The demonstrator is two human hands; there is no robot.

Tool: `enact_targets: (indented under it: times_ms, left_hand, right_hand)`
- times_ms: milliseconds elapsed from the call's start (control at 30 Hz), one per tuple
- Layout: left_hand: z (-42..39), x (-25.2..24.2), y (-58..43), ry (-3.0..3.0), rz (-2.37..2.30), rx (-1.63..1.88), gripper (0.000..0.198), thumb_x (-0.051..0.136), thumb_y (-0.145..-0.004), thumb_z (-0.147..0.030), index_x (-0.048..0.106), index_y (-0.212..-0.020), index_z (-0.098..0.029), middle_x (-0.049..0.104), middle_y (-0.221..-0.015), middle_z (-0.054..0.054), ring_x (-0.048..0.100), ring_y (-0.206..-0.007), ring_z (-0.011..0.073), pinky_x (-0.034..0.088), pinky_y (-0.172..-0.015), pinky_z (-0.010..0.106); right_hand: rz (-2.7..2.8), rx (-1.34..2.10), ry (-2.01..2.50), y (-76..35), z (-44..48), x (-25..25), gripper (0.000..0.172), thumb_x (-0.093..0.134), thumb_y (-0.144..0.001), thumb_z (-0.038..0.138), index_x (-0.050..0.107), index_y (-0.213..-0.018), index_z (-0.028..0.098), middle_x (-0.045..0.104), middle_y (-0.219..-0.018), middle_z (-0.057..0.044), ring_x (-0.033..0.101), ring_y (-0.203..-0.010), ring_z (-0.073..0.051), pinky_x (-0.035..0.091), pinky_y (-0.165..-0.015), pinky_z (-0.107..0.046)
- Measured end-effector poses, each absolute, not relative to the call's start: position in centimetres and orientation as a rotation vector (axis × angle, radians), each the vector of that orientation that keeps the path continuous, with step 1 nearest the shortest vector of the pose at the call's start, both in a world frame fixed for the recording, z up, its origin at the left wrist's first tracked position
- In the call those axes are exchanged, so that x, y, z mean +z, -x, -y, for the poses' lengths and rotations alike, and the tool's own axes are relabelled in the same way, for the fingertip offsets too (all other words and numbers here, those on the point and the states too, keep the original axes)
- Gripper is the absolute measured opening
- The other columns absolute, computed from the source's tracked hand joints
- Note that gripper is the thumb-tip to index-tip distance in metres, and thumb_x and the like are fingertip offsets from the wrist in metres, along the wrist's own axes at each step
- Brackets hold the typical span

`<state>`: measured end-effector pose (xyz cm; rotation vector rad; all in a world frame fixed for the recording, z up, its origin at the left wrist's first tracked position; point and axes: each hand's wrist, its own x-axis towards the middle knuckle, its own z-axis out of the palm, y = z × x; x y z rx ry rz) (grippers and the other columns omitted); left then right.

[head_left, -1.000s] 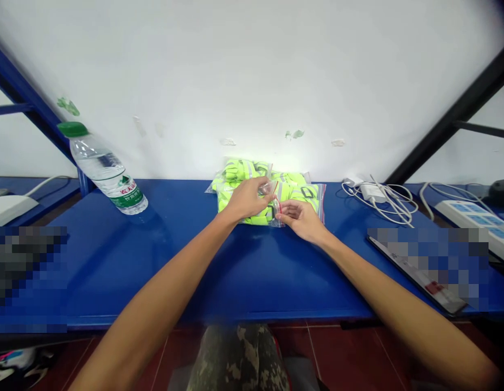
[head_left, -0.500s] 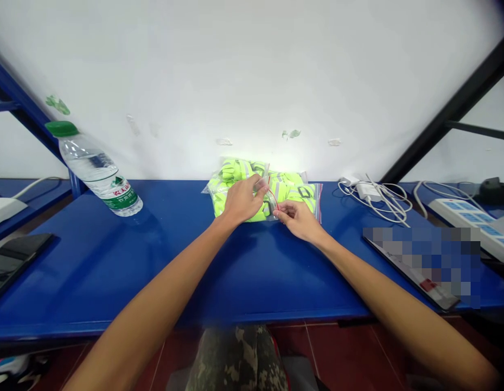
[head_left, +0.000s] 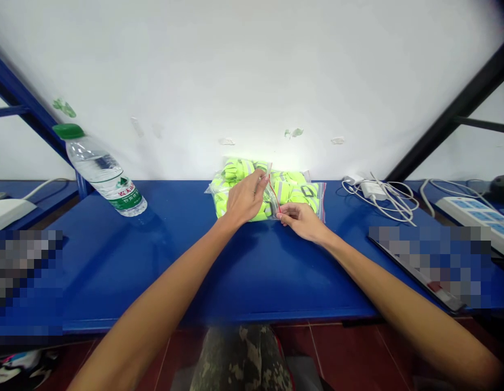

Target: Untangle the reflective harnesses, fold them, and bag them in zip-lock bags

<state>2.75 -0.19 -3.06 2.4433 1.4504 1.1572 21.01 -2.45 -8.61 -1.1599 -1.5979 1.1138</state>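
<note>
Fingers of left hand [head_left: 244, 200] and right hand [head_left: 302, 220] pinch a clear bag [head_left: 273, 196]; gripping beside its seal should steady it.

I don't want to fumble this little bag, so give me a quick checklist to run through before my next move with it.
1. Left hand grips the small clear bag at its upper edge: ok.
2. Right hand pinches the bag's lower corner: ok.
3. Red zip strip sealed: cannot tell.
4. Something inside the bag: cannot tell.
5. Water bottle capped, well off to the left: ok.
6. Charger cables apart on the right: ok.
</note>
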Motion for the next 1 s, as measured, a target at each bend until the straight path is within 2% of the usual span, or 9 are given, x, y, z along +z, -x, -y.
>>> enact_targets:
  times_ms: [167,267,400,567,700,767,867,1000]
  left_hand:
    - [-0.4,-2.8,-2.5,-2.253,-1.384,1.285,0.028,0.036,-0.101,-0.041,0.058,-0.097,-0.022,0.067,-0.093,0.001,0.06,-0.084,0.0173,0.039,-0.071,0.027]
    - [-0.7,-2.9,-2.5,-2.158,-1.344,1.286,0.027,0.039,-0.099,-0.04,0.057,-0.093,-0.022,0.066,-0.088,0.0,0.058,-0.078,0.0152,0.037,-0.066,0.026]
    - [-0.8,-3.3,-2.8,-2.16,-1.249,1.186,0.027,0.039,-0.099,-0.043,0.055,-0.092,-0.022,0.063,-0.076,-0.002,0.057,-0.07,0.0138,0.037,-0.064,0.025]
    - [-1.0,-3.7,-2.9,-2.155,-1.062,1.12,0.027,0.042,-0.097,-0.044,0.055,-0.092,-0.021,0.067,-0.086,0.0,0.064,-0.081,0.0157,0.043,-0.073,0.027]
    - [-1.3,-3.3,-2.6,-2.096,-0.874,1.067,0.019,0.061,-0.086,-0.036,0.056,-0.087,-0.018,0.069,-0.094,0.004,0.066,-0.093,0.019,0.047,-0.085,0.031]
    - [-1.2,-3.0,-2.6,-2.091,-0.885,1.041,0.017,0.067,-0.081,-0.03,0.057,-0.085,-0.017,0.069,-0.092,0.005,0.066,-0.092,0.0199,0.048,-0.086,0.033]
    - [-0.8,-2.7,-2.8,-2.121,-0.975,1.023,0.016,0.067,-0.079,-0.029,0.057,-0.083,-0.017,0.068,-0.087,0.004,0.065,-0.086,0.0197,0.049,-0.083,0.034]
    - [-0.3,-2.6,-3.1,-2.18,-1.001,1.051,0.012,0.064,-0.081,-0.026,0.058,-0.086,-0.017,0.068,-0.091,0.004,0.064,-0.092,0.0209,0.049,-0.082,0.033]
  right_hand:
    - [1.505,1.079,1.15,-20.9,2.2,-8.7,0.043,0.082,-0.06,0.052,0.064,-0.078,0.017,0.063,-0.07,-0.002,0.055,-0.059,-0.012,0.05,-0.06,-0.03]
    - [1.48,1.072,1.154,-20.8,2.3,-8.6,0.045,0.084,-0.057,0.052,0.064,-0.078,0.016,0.063,-0.069,-0.002,0.056,-0.06,-0.012,0.05,-0.063,-0.031]
    - [1.526,1.099,1.108,-20.6,2.6,-8.3,0.045,0.078,-0.065,0.057,0.065,-0.081,0.016,0.065,-0.07,-0.002,0.059,-0.064,-0.014,0.05,-0.066,-0.031]
    - [1.534,1.047,1.084,-20.5,2.5,-8.4,0.044,0.078,-0.067,0.057,0.061,-0.072,0.017,0.06,-0.062,0.001,0.055,-0.058,-0.012,0.045,-0.058,-0.028]
    - [1.489,1.07,1.063,-20.6,2.2,-8.8,0.042,0.082,-0.063,0.053,0.061,-0.071,0.018,0.059,-0.06,0.002,0.053,-0.055,-0.011,0.042,-0.055,-0.027]
    - [1.453,1.087,1.066,-20.6,2.2,-8.8,0.041,0.085,-0.059,0.049,0.062,-0.071,0.017,0.061,-0.062,0.001,0.055,-0.056,-0.012,0.043,-0.056,-0.027]
    - [1.378,1.133,1.07,-20.7,2.3,-8.5,0.041,0.091,-0.051,0.039,0.067,-0.076,0.017,0.067,-0.071,-0.001,0.06,-0.065,-0.013,0.048,-0.064,-0.028]
    - [1.234,1.272,1.012,-20.6,2.7,-7.8,0.04,0.093,-0.045,0.03,0.069,-0.074,0.017,0.068,-0.071,0.0,0.061,-0.066,-0.013,0.048,-0.065,-0.027]
